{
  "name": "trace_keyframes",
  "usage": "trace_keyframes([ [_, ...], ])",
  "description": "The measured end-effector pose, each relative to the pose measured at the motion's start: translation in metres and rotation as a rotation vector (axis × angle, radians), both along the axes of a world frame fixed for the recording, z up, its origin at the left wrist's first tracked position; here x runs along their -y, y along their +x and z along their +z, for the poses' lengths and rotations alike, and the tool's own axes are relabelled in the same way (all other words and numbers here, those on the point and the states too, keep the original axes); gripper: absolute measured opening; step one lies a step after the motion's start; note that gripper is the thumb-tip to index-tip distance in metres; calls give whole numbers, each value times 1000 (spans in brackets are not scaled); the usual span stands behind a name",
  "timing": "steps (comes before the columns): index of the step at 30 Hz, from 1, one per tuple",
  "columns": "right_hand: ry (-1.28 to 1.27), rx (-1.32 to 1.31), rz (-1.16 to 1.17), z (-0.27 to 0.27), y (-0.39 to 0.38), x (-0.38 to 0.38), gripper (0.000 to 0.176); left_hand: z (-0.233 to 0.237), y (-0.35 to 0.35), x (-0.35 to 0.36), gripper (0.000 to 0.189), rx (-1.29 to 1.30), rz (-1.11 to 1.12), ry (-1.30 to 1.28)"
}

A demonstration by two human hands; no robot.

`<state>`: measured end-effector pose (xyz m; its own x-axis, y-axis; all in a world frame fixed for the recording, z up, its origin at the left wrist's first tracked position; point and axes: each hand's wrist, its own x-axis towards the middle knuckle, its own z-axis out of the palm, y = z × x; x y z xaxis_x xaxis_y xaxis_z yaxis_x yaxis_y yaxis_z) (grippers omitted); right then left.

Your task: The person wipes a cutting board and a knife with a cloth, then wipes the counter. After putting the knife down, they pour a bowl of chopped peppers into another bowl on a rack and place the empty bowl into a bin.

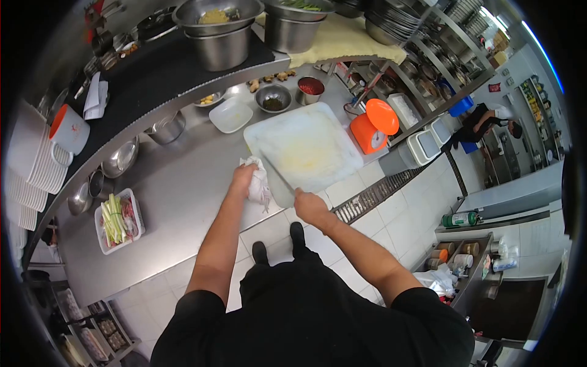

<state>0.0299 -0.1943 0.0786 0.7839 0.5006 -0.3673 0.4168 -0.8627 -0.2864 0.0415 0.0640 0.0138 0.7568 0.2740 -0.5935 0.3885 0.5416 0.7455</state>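
Note:
My left hand (243, 178) is closed on a crumpled white cloth (259, 183) at the left front edge of the white cutting board (306, 147). The fingers of my right hand (310, 207) are wrapped round the handle of a knife (278, 174), whose wide blade lies between the cloth and the board's near part. Yellowish stains mark the middle of the board. Beyond it stand a white square dish (231, 115), a metal bowl (273, 98) with dark contents and a metal pot (310, 90) of red sauce.
An orange scale (373, 125) stands right of the board. At the left a white basket (120, 221) holds green stalks. A shelf (147, 85) with bowls and an orange cup (69, 128) overhangs the steel counter. Another person (489, 122) is far right.

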Motion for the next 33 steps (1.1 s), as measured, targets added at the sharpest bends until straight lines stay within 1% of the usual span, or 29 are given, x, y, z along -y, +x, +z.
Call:
trace_keyframes([
  [2,28,-25,54,23,0,-7,26,-4,-2,-1,26,14,9,-31],
  [3,43,12,39,19,9,0,23,-1,-2,-2,26,9,10,-19],
  [5,111,97,-89,8,38,21,22,3,-3,1,26,-8,15,-7],
  [7,126,215,-217,-1,80,48,23,-6,-1,-2,27,19,12,-16],
  [8,97,222,-279,3,98,59,24,-13,-1,-3,27,28,8,-20],
  [9,80,241,-330,-4,117,74,26,-20,0,-4,27,28,8,-13],
  [12,51,161,-423,-16,133,82,27,-27,3,-4,26,38,7,-7],
  [13,11,113,-460,-13,118,64,30,-20,2,-3,26,43,13,-15],
  [14,68,144,-357,-26,95,49,34,-14,0,-2,26,47,17,-22],
  [15,43,139,-281,-32,72,27,37,-10,0,-1,25,36,21,-19],
  [16,-9,107,-154,-46,55,10,35,-7,0,1,25,25,23,-14],
  [17,41,81,-42,-29,30,-6,30,-5,-1,0,25,12,22,-6],
  [19,90,-10,24,2,5,-21,27,-2,-1,-1,25,-4,16,-10],
  [20,113,-53,60,9,1,-24,26,0,-1,-2,25,-10,16,-14],
  [23,193,111,-70,-10,26,6,23,0,-4,2,25,24,46,-30],
  [25,186,164,-222,-9,56,41,24,0,-4,1,26,12,50,-7],
  [26,148,207,-291,-1,69,59,24,0,-3,1,26,5,49,3],
  [28,105,235,-410,-5,92,93,24,10,-4,2,26,-25,34,24],
  [30,39,258,-509,-4,100,109,24,7,-2,2,26,-21,23,15],
  [31,-28,197,-465,-9,96,108,31,2,-2,1,26,-4,21,-3],
  [33,-19,114,-427,-26,60,84,33,-3,-1,-1,25,7,31,-2],
])
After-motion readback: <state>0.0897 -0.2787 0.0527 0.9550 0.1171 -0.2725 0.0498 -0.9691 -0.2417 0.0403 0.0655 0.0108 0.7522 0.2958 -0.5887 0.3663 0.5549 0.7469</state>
